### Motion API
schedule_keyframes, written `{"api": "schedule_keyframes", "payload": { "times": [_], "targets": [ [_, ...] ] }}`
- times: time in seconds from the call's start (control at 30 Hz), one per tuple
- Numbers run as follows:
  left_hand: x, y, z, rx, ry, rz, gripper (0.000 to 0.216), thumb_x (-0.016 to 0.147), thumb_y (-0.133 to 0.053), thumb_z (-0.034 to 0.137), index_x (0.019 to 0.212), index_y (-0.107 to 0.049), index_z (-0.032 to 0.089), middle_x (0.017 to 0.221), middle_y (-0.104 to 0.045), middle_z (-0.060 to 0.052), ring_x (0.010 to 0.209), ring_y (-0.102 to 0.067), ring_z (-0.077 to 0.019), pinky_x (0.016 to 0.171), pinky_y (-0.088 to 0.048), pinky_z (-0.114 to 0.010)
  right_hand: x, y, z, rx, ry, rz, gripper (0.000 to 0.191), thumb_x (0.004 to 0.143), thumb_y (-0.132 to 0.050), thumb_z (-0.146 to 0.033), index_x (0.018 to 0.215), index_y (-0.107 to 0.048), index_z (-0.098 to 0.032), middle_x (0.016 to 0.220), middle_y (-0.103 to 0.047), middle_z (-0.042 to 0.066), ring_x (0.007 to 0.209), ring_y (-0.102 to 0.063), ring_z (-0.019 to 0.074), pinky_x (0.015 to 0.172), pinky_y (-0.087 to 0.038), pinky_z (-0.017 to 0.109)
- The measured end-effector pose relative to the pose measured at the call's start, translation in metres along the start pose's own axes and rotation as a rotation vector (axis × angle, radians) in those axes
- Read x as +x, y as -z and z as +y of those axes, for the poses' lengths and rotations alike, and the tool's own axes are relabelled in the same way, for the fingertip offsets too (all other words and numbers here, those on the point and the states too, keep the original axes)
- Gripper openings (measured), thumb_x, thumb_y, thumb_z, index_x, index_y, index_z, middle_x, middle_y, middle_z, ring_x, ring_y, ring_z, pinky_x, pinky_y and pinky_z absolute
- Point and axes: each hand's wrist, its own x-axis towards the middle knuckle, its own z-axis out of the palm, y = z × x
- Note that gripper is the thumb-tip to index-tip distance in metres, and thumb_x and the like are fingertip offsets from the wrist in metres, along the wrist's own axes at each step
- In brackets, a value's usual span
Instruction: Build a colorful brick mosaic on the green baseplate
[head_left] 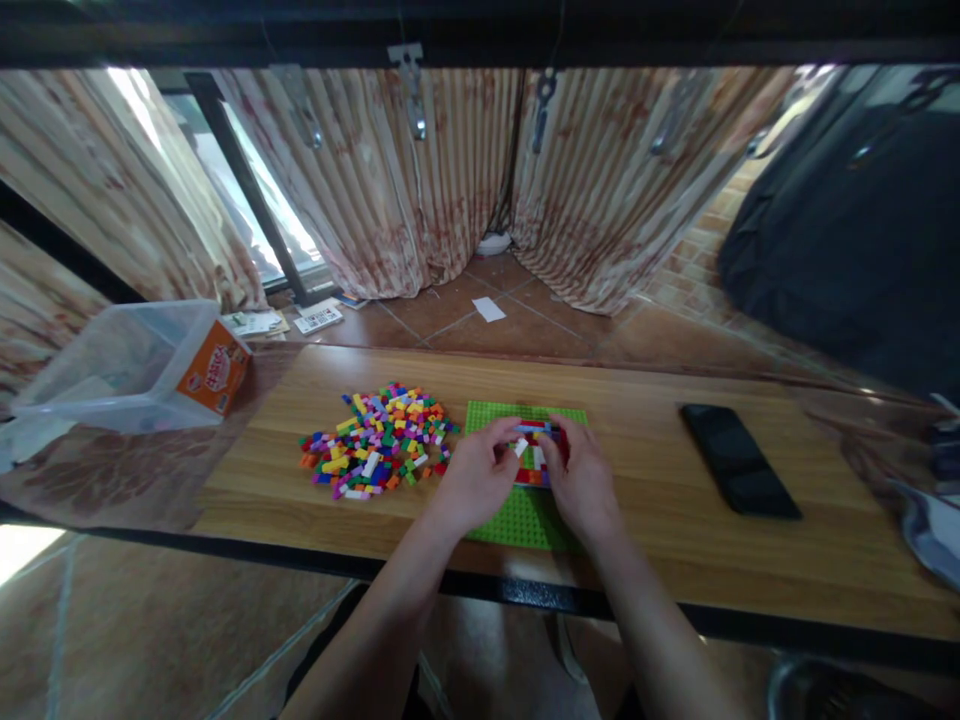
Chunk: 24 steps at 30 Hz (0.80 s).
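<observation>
Forearms point(390, 625) cross the near edge of the desk point(637, 420), with the green baseplate point(517, 525) just inside that edge. Left hand point(476, 475) has its fingers clamped on 1 white brick point(520, 447). Right hand point(585, 480) sits at 3 o'clock on the baseplate's brick build point(534, 478); whether its fingers grip, I cannot tell. From the baseplate, the brick pile point(386, 440) lies near at 9 o'clock; open wood separates it from the phone point(739, 460) at 3.

The wooden table point(645, 430) bears a heap of colourful bricks point(390, 435), a green baseplate point(517, 525) and a black phone point(739, 460).
</observation>
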Motion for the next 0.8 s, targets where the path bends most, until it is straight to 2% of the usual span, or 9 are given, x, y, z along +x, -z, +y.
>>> {"api": "schedule_keyframes", "payload": {
  "times": [0.13,0.27,0.4,0.5,0.57,0.67,0.8],
  "targets": [
    [0.000,0.000,0.002,-0.031,0.013,0.038,0.042,0.083,-0.054,0.005,0.123,-0.062,0.013,0.119,-0.071,-0.012,0.105,-0.068,-0.0206,0.090,-0.057,-0.036,0.000,0.008,0.000,-0.017,0.033,0.028,0.040,0.095,-0.047,-0.043,0.121,-0.062,-0.017,0.119,-0.064,0.017,0.115,-0.056,0.0297,0.103,-0.044,0.053],
    [0.002,-0.004,0.004,-0.179,0.042,0.056,0.037,0.081,-0.060,0.006,0.117,-0.065,0.014,0.117,-0.072,-0.012,0.101,-0.069,-0.0191,0.092,-0.056,-0.036,0.006,0.022,-0.004,0.092,0.077,0.052,0.035,0.097,-0.045,-0.041,0.119,-0.063,-0.022,0.124,-0.064,0.014,0.119,-0.057,0.0266,0.104,-0.044,0.050],
    [0.004,-0.005,0.004,-0.375,0.075,0.044,0.036,0.081,-0.064,0.008,0.116,-0.065,0.014,0.114,-0.073,-0.012,0.104,-0.069,-0.0193,0.095,-0.055,-0.037,0.007,0.028,-0.013,0.294,0.013,-0.084,0.032,0.094,-0.052,-0.044,0.115,-0.067,-0.025,0.113,-0.071,0.008,0.102,-0.066,0.0233,0.091,-0.052,0.044],
    [0.004,-0.007,0.004,-0.472,0.083,0.025,0.036,0.081,-0.066,0.011,0.117,-0.065,0.013,0.112,-0.073,-0.011,0.102,-0.069,-0.0186,0.095,-0.055,-0.037,0.004,0.027,-0.021,0.429,-0.032,-0.203,0.030,0.091,-0.058,-0.044,0.111,-0.069,-0.025,0.102,-0.074,0.005,0.093,-0.068,0.0223,0.084,-0.054,0.040],
    [0.004,-0.009,0.005,-0.497,0.076,0.010,0.035,0.080,-0.067,0.011,0.116,-0.065,0.013,0.113,-0.073,-0.011,0.102,-0.069,-0.0183,0.096,-0.054,-0.036,0.003,0.026,-0.024,0.515,-0.050,-0.235,0.028,0.088,-0.062,-0.043,0.107,-0.071,-0.025,0.097,-0.075,0.004,0.090,-0.069,0.0215,0.081,-0.055,0.038],
    [0.004,-0.011,0.005,-0.472,0.077,0.011,0.035,0.081,-0.064,0.011,0.117,-0.064,0.012,0.113,-0.073,-0.012,0.101,-0.069,-0.0181,0.094,-0.055,-0.035,0.004,0.028,-0.023,0.625,-0.104,-0.188,0.026,0.084,-0.067,-0.041,0.103,-0.072,-0.024,0.092,-0.076,0.004,0.084,-0.070,0.0202,0.078,-0.056,0.036],
    [0.004,-0.007,0.005,-0.236,0.073,0.096,0.036,0.083,-0.061,0.012,0.119,-0.064,0.013,0.114,-0.072,-0.013,0.094,-0.069,-0.0188,0.086,-0.057,-0.036,0.014,0.037,-0.006,0.638,-0.169,0.009,0.028,0.082,-0.068,-0.041,0.104,-0.071,-0.024,0.089,-0.075,0.004,0.076,-0.068,0.0180,0.072,-0.057,0.036]
  ]
}}
